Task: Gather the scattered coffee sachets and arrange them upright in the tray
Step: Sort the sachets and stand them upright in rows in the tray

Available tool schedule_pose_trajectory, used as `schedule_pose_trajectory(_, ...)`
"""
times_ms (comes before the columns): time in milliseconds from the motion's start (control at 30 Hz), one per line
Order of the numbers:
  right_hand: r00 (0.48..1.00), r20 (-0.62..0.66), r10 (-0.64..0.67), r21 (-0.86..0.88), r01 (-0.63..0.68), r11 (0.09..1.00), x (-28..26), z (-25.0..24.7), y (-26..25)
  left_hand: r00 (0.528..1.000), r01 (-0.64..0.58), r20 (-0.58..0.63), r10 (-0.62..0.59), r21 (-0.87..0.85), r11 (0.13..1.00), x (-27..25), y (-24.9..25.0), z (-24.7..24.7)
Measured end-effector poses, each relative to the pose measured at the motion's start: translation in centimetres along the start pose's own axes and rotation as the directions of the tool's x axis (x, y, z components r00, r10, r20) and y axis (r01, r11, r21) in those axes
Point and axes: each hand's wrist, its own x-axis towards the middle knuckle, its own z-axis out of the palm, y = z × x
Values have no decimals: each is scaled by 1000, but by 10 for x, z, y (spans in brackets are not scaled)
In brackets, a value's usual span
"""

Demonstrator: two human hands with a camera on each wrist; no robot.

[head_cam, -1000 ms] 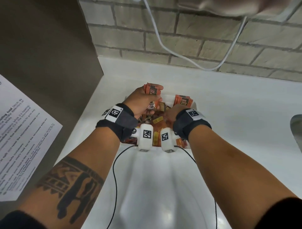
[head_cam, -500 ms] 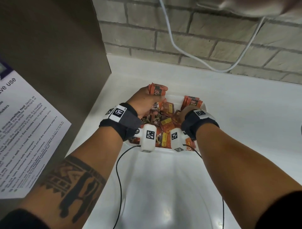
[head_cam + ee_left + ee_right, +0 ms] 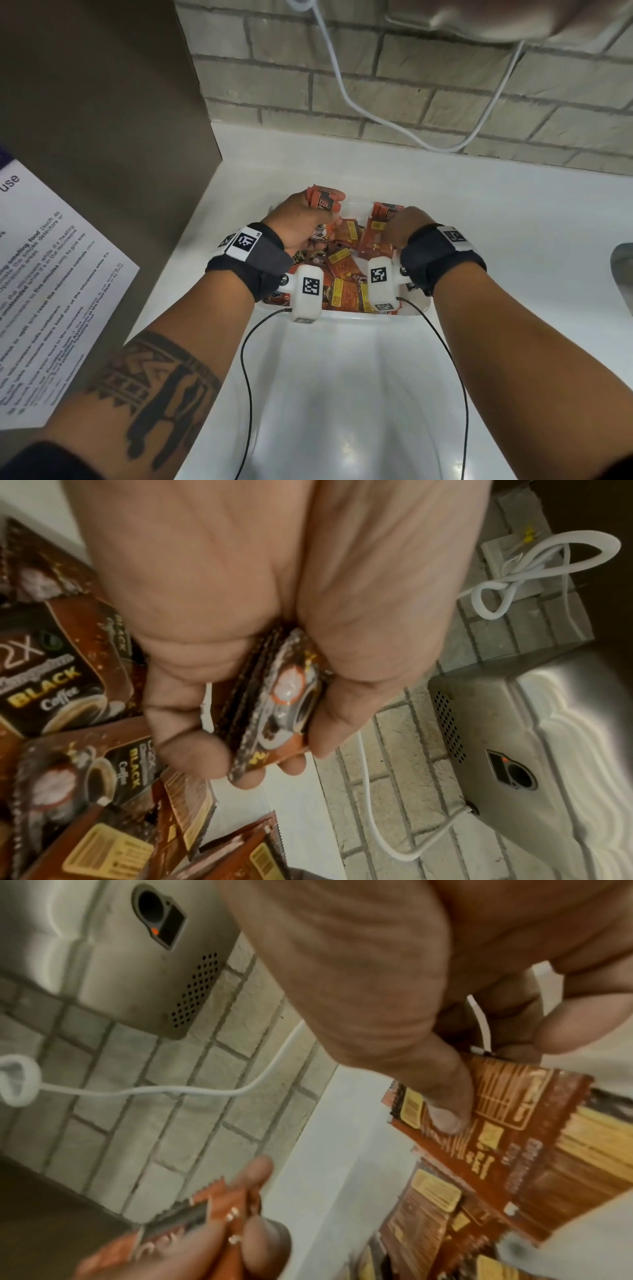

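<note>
Your left hand [image 3: 301, 219] grips a small bundle of coffee sachets [image 3: 274, 710] on edge over the far left corner of the white tray [image 3: 342, 316], fingers and thumb curled round them. Your right hand [image 3: 406, 228] pinches one sachet [image 3: 496, 1123] at the tray's far right, thumb pressed on its face. More loose sachets [image 3: 342, 270] lie flat and jumbled in the tray on the white counter [image 3: 479, 219].

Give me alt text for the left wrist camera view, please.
The left hand grips a small stack of coffee sachets edge-on between thumb and fingers. More loose sachets lie below it, with a brick wall and white cable beyond.
</note>
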Motion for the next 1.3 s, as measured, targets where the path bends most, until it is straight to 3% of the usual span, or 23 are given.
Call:
schedule_pose_trajectory(67,999,-44,-9,-52,6,999,5,-3,3,1000,17,9,-17,-31,999,-1,0,1)
schedule_pose_trajectory(233,995,-28,-94,235,98,967,-4,-18,15,998,53,27,-49,-155,987,-3,-2,3)
schedule_pose_trajectory(367,982,40,-185,600,125,790,-27,-31,16,999,34,2,-34,-143,989,-7,1,11)
schedule_pose_trajectory(533,937,131,-323,763,113,637,-46,-34,10,995,12,98,11,-231,973,-11,6,24)
schedule_pose_trajectory(633,943,67,-326,826,131,549,-48,-31,13,994,-27,96,57,-295,955,-12,8,26)
schedule_pose_trajectory(733,963,-121,-241,910,204,360,-49,-31,16,998,-52,30,62,-267,962,-11,8,24)
schedule_pose_trajectory(767,960,-170,-221,911,239,337,-50,-31,16,998,-54,0,56,-261,964,-11,8,23)
schedule_pose_trajectory(800,953,-207,-223,898,275,344,-51,-30,14,998,-57,-23,52,-259,964,-10,7,23)
schedule_pose_trajectory(933,903,-223,-367,728,405,554,-57,-19,9,997,-68,-48,57,-264,962,-10,8,24)
schedule_pose_trajectory(1033,871,-139,-471,704,422,571,-59,-9,10,996,-89,-57,75,-288,953,-13,10,22)
schedule_pose_trajectory(1133,861,-230,-454,634,487,601,-58,-8,12,994,-105,-64,90,-295,950,-15,10,16)
schedule_pose_trajectory(1300,892,-181,-414,782,386,489,-59,-7,11,994,-106,-53,95,-278,955,-17,8,8)
